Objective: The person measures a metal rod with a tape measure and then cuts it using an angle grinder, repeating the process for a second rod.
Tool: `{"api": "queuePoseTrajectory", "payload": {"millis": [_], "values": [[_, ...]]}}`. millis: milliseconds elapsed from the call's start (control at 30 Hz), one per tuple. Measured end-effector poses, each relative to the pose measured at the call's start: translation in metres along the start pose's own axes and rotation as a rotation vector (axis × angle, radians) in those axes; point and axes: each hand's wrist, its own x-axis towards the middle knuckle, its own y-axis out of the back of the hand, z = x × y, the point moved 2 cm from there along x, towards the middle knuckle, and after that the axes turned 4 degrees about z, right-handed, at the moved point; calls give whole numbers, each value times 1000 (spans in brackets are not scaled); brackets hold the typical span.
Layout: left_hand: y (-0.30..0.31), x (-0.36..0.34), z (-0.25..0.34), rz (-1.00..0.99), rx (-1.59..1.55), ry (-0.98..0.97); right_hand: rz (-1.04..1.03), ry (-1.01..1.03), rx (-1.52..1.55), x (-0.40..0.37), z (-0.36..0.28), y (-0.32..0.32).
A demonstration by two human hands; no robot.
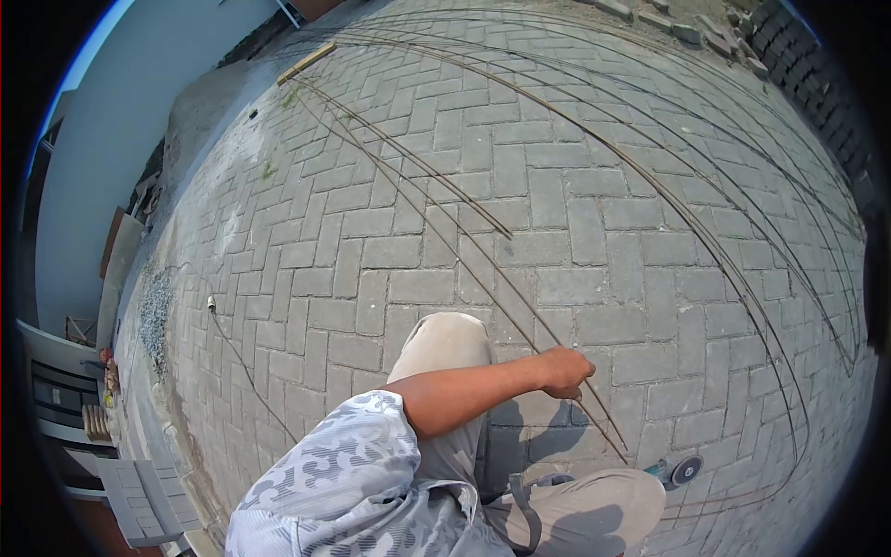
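Observation:
My left hand [564,371] reaches across from the left, closed around thin steel rods [464,264]. The rods lie slanting over the paving, and their cut ends stick out just past my fist, near my right knee. More rods of the same bundle end loose further up [506,232]. Beside my right knee shows an angle grinder [685,470], its round disc facing up and part of its teal body visible. The knee hides the rest of it. My right hand does not appear in the picture.
Long bent rods [650,181] curve over the paving blocks [399,251] on the right. A wooden piece [306,63] lies across the rods' far end. A cable with a white connector [212,304] runs on the left. Stacked blocks [807,70] stand at the far right.

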Motion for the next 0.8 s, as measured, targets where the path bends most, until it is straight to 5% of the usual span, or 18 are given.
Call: {"api": "queuePoseTrajectory", "payload": {"millis": [800], "values": [[3,-7,3,-78,60,27,-188,41,13,8,4,6]]}}
